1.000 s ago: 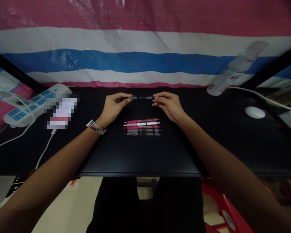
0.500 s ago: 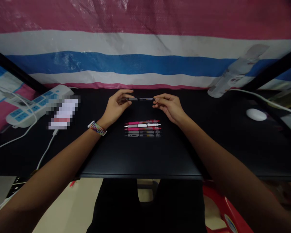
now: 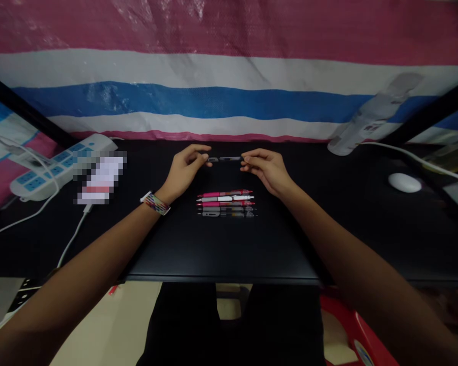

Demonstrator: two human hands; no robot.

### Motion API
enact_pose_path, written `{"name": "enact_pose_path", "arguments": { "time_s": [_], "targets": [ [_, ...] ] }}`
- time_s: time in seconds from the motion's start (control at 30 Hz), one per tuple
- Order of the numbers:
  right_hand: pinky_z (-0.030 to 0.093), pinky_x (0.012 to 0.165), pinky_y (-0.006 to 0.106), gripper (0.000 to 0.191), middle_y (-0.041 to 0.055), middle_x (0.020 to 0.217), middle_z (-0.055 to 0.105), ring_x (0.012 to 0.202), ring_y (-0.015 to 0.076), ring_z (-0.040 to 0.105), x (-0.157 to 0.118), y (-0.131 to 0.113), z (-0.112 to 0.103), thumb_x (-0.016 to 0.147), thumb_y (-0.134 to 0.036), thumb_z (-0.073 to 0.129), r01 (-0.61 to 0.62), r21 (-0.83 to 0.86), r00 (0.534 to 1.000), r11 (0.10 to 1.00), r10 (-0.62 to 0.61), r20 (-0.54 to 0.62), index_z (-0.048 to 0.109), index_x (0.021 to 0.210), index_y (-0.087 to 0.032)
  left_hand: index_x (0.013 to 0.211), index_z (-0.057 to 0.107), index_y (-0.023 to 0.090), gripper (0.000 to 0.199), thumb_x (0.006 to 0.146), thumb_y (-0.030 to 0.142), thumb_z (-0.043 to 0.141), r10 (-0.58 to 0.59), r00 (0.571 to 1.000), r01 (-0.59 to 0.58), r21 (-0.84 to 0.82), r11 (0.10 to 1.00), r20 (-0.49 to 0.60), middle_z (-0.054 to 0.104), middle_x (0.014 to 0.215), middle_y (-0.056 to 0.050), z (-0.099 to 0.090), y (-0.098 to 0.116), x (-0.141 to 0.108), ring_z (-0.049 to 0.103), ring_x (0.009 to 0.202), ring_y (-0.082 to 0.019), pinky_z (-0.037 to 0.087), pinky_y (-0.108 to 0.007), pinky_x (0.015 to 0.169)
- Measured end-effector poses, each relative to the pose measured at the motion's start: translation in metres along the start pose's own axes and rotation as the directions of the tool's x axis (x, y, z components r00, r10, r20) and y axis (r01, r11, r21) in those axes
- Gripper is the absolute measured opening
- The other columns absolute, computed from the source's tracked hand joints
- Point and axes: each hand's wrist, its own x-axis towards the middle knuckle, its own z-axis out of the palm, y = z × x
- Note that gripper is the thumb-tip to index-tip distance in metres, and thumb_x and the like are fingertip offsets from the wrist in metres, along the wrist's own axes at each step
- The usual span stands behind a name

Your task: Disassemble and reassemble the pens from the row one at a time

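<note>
My left hand (image 3: 189, 165) and my right hand (image 3: 265, 168) pinch the two ends of a dark pen (image 3: 229, 158), held level near the back of the black desk (image 3: 229, 249). Its grey grip shows beside my left thumb, and its other end is hidden in my right fingertips. Nearer to me several pens lie side by side: a pink pen (image 3: 223, 193) at the top, then a white pen (image 3: 223, 199), another pink pen (image 3: 221, 204), and grey-and-clear pens (image 3: 221, 214) at the bottom.
On the left are a power strip (image 3: 61, 168) and a blurred-out phone (image 3: 102, 178) with a white cable. To the right stand a clear bottle (image 3: 366, 119) and a white mouse (image 3: 404, 183). A striped plastic sheet (image 3: 213, 101) hangs behind the desk.
The pen between my hands has rolled, so its grey grip now faces up instead of its dark clip. Both hands stay in nearly the same place. The row of pens is unchanged.
</note>
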Motion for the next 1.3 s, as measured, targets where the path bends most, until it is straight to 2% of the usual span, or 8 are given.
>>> {"name": "enact_pose_path", "arguments": {
  "time_s": [0.13,0.27,0.37,0.53,0.7,1.0,1.13,1.3],
  "targets": [
    [0.068,0.097,0.044,0.025,0.0037,0.085,0.078,0.08,0.0181,0.073,0.0,0.0,0.0,0.072,-0.033,0.101,0.0,-0.002,1.0,1.0,0.0,-0.004,0.086,0.089,-0.022,0.126,0.08,0.022,0.043,0.084,0.025,0.089,0.037,0.999,-0.037,0.023,0.999,-0.008,0.085,0.111,-0.007,0.001,-0.001,0.0,0.08,0.108,-0.024,0.061,-0.036,0.099],
    [0.068,0.098,0.045,0.021,0.0035,0.086,0.078,0.082,0.0186,0.073,0.0,0.0,0.0,0.075,-0.032,0.099,0.004,-0.016,1.0,1.0,-0.004,-0.015,0.086,0.089,-0.023,0.11,0.086,0.021,0.024,0.099,0.042,0.08,-0.034,0.999,0.035,0.049,0.998,-0.027,0.086,0.101,-0.008,0.002,-0.001,0.0,0.08,0.098,-0.024,0.062,-0.039,0.096],
    [0.068,0.097,0.044,0.02,0.0031,0.085,0.078,0.081,0.018,0.072,0.001,0.002,0.0,0.075,-0.031,0.098,0.016,-0.001,1.0,1.0,-0.016,-0.015,0.086,0.088,-0.024,0.1,0.088,0.021,0.025,0.095,0.046,0.084,-0.034,0.999,0.035,0.085,0.996,-0.017,0.087,0.098,-0.009,0.001,0.0,-0.001,0.079,0.094,-0.025,0.062,-0.04,0.094],
    [0.068,0.096,0.044,0.022,0.0036,0.084,0.079,0.079,0.0179,0.072,0.001,0.002,-0.001,0.073,-0.032,0.1,0.0,-0.001,1.0,1.0,0.0,-0.014,0.087,0.088,-0.023,0.1,0.088,0.022,0.022,0.083,0.036,0.092,0.019,0.999,-0.013,0.115,0.993,-0.048,0.088,0.109,-0.009,0.001,0.002,-0.002,0.079,0.103,-0.026,0.062,-0.042,0.1],
    [0.067,0.099,0.044,0.02,0.0033,0.085,0.078,0.081,0.0178,0.073,0.001,0.001,-0.001,0.075,-0.031,0.099,0.028,0.016,0.999,0.999,-0.028,-0.019,0.087,0.09,-0.023,0.11,0.089,0.022,0.03,0.091,0.045,0.088,-0.035,0.999,0.037,0.071,0.997,-0.026,0.088,0.102,-0.008,0.001,0.001,-0.001,0.08,0.098,-0.026,0.062,-0.039,0.093],
    [0.066,0.1,0.045,0.025,0.0036,0.088,0.077,0.081,0.0177,0.071,0.001,-0.003,0.0,0.074,-0.032,0.098,0.016,0.006,0.999,1.0,-0.016,-0.036,0.085,0.092,-0.022,0.105,0.093,0.026,0.024,0.089,0.043,0.091,0.039,0.998,-0.032,0.153,0.988,-0.041,0.089,0.105,-0.007,0.001,0.012,-0.005,0.079,0.098,-0.026,0.061,-0.041,0.096],
    [0.067,0.098,0.044,0.03,0.0019,0.087,0.074,0.079,0.0176,0.069,-0.001,-0.01,0.003,0.079,-0.038,0.092,-0.067,0.103,0.997,0.992,0.062,0.054,0.083,0.104,-0.025,0.106,0.092,0.024,0.032,0.085,0.048,0.095,-0.023,0.998,0.024,0.031,0.999,-0.052,0.09,0.113,-0.009,0.002,0.012,-0.003,0.081,0.106,-0.028,0.063,-0.042,0.1],
    [0.068,0.091,0.044,0.039,0.0086,0.099,0.08,0.088,0.0231,0.074,-0.006,-0.016,0.005,0.092,-0.047,0.071,-0.184,0.2,0.969,0.962,0.143,0.201,0.083,0.12,-0.022,0.109,0.091,0.023,0.031,0.086,0.044,0.096,-0.019,0.998,0.018,-0.012,1.0,-0.059,0.089,0.118,-0.009,0.003,0.013,-0.003,0.082,0.112,-0.028,0.063,-0.045,0.108]
  ]
}}
